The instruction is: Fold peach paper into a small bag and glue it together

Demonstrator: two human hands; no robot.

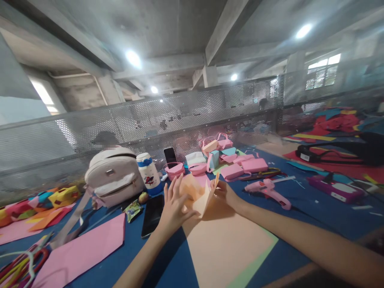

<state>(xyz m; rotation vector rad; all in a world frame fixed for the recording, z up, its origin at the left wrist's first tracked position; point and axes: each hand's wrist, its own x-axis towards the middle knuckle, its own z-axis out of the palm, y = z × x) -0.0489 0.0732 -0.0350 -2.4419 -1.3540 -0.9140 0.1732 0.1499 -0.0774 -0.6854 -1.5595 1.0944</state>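
Observation:
My right hand (223,193) pinches the upper edge of a folded light-orange paper piece (203,203), which stands tilted above the sheets. My left hand (177,204) is open at the paper's left side, fingers spread and raised, with the thumb close to its lower edge. Whether that thumb touches it I cannot tell. Under both hands lie a large peach paper sheet (223,246) and, partly covered, a green sheet (255,262). To the right of my right hand lies a pink glue gun (268,192) on the blue table.
A dark phone (152,216), a snack packet (133,210), a cartoon bottle (149,174) and a white backpack (112,176) stand or lie left. Small pink paper bags (232,172) crowd the back. Pink paper (87,252) and scissors (39,256) lie front left; a purple box (336,189) is right.

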